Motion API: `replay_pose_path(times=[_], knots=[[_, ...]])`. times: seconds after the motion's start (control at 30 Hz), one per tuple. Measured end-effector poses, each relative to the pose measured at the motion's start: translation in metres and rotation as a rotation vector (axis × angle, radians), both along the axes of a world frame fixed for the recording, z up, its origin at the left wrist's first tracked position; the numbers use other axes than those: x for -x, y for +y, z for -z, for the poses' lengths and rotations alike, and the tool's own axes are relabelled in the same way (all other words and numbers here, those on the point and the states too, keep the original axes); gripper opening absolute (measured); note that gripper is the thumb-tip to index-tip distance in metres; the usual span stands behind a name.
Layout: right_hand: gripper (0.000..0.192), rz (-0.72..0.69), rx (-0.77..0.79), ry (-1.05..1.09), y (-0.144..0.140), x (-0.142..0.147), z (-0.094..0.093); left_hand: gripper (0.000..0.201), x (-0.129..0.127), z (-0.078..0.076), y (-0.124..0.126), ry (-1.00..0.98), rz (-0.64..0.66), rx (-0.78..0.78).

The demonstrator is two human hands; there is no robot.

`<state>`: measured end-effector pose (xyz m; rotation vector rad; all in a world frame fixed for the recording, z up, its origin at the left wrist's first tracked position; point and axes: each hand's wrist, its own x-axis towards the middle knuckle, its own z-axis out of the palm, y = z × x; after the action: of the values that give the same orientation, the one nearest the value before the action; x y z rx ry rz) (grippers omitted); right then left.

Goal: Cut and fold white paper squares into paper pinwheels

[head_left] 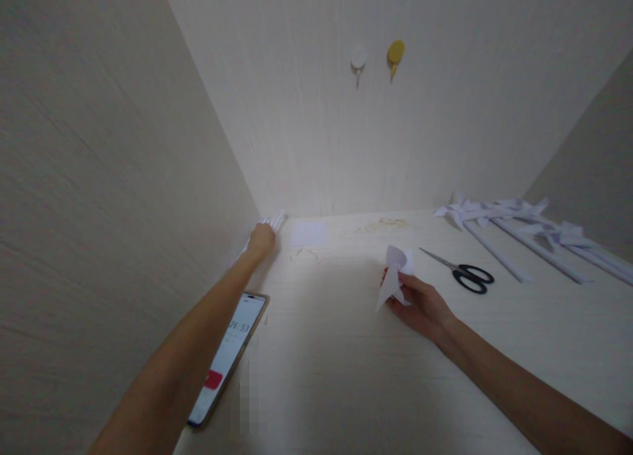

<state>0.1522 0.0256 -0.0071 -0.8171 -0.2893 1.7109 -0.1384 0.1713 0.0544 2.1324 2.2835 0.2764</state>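
Paper, pale wood grain and a little metal

Between your right fingers (pixel 403 290) sits a matt white folded paper piece (pixel 394 273); just beyond them, scissors (pixel 462 270) with bright metal blades and glossy black plastic handles. Your left fingers (pixel 264 231) touch smooth white paper rolls (pixel 277 221) on the matt, faintly grained surface (pixel 346 349).
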Motion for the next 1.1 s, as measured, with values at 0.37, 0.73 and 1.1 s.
replay_pose_path(times=[0.37, 0.73, 1.1], knots=[[0.011, 0.089, -0.033, 0.114, 0.001, -0.005, -0.010, 0.018, -0.127, -0.001, -0.089, -1.887, 0.046, 0.596], [0.011, 0.025, -0.130, 0.075, 0.003, -0.007, -0.004, 0.016, -0.152, 0.036, -0.156, -1.852, 0.110, 0.630], [0.010, -0.039, -0.137, 0.008, 0.000, -0.007, -0.005, 0.023, -0.149, 0.047, -0.158, -1.936, 0.122, 0.547]])
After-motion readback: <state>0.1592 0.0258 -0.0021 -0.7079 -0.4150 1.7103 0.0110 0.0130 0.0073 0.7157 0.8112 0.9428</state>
